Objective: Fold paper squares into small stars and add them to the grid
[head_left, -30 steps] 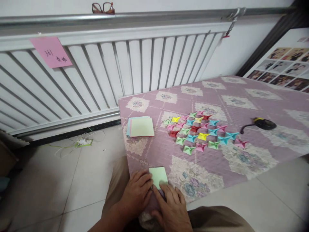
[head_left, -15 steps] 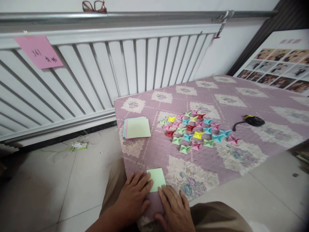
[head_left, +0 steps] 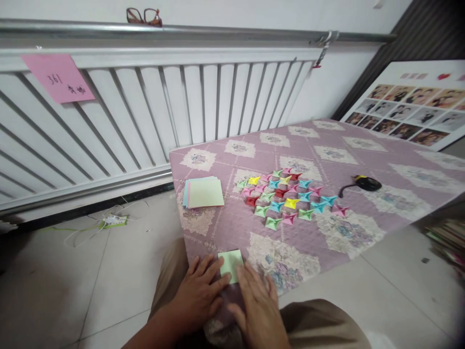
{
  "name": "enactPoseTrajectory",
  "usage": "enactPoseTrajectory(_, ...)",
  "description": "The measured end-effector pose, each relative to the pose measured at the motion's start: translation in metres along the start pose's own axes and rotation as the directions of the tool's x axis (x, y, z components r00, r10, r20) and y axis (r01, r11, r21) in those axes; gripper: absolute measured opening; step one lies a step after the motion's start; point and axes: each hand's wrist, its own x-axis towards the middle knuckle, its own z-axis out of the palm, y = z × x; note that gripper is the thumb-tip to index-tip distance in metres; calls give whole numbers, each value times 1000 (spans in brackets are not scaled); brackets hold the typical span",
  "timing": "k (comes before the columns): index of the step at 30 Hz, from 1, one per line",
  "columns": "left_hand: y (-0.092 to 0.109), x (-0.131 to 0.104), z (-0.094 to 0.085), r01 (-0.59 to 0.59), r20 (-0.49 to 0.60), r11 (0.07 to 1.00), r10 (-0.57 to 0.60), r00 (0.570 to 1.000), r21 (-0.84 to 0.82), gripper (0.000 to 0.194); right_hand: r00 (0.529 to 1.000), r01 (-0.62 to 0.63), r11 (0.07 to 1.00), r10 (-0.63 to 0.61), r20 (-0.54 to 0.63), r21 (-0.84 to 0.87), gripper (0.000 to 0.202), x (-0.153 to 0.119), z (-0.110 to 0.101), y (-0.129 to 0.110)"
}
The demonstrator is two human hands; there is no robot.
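The green paper square (head_left: pixel 231 264) lay flat on the near corner of the floral-patterned worktop (head_left: pixel 232 228), between the two hands. Largest behind it stood the white radiator (head_left: pixel 191 102); a photo board (head_left: pixel 410 104) sat at the worktop's far right. The left hand (head_left: pixel 201 291) was spread flat, clutching nothing, its fingertips resting over the paper's left side. The right hand (head_left: pixel 256 300), blurred, had straight, unclenched fingers at the paper's right edge; whether they pressed on it I could not tell. Half a second earlier they had been at its lower right corner, and before that along its lower edge. That shift suggested the work had passed from the bottom edge to the right side, with the left hand steadying the sheet. Farther off lay a stack of coloured paper (head_left: pixel 206 193), a black object (head_left: pixel 368 183) and, smallest, rows of folded paper pieces (head_left: pixel 280 193).
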Motion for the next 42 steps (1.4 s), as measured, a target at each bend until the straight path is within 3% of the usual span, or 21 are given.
enactPoseTrajectory(2, 0, 1, -2, 2, 17, 1000, -2, 1000, 3, 59, 988, 71, 993, -83, 130, 89, 64, 11, -1, -13)
enactPoseTrajectory(4, 0, 2, -4, 0, 29, 1000, 0, 1000, -4, 58, 974, 56, 990, -83, 211, 129, 68, 20, 0, -20)
enactPoseTrajectory(7, -1, 2, -6, -3, 18, 1000, 3, 1000, -27, 57, 966, 16, 993, -45, 253, 115, 73, 27, 0, -17)
enactPoseTrajectory(14, -1, 3, -7, 14, 18, 998, -13, 1000, -56, 56, 978, 43, 998, -51, 200, 41, 72, 35, -4, 14)
enactPoseTrajectory(18, 0, 2, -8, 33, 19, 998, -32, 999, -49, 63, 984, -96, 995, 99, 145, -26, 68, 38, -9, 15)
enactPoseTrajectory(20, 0, 2, -7, 29, 15, 999, -28, 999, -43, 62, 988, -119, 992, 122, 93, -41, 68, 32, -8, 7)
enactPoseTrajectory(23, -1, 1, -4, 24, 28, 999, -23, 999, -31, 59, 997, 22, 1000, -20, 75, -17, 72, 15, 3, -11)
enactPoseTrajectory(26, -3, 2, -2, 30, 56, 999, -28, 998, -38, 63, 997, 41, 999, -40, 65, -16, 74, -3, 18, -20)
enactPoseTrajectory(30, -4, 3, -3, 52, 87, 998, -48, 995, -43, 72, 1000, 12, 998, -11, 26, -54, 68, -17, 25, -4)
enactPoseTrajectory(35, -2, 3, -7, 76, 82, 997, -74, 994, -30, 76, 997, -72, 995, 72, 3, -74, 56, -20, 7, 14)
enactPoseTrajectory(38, -1, 4, -8, 78, 87, 997, -76, 993, -20, 75, 996, -86, 995, 85, -29, -56, 54, -11, 0, 0)
enactPoseTrajectory(42, -3, 4, -9, 71, 114, 997, -69, 991, -16, 77, 999, 24, 999, -25, 39, 33, 58, 0, 6, -27)
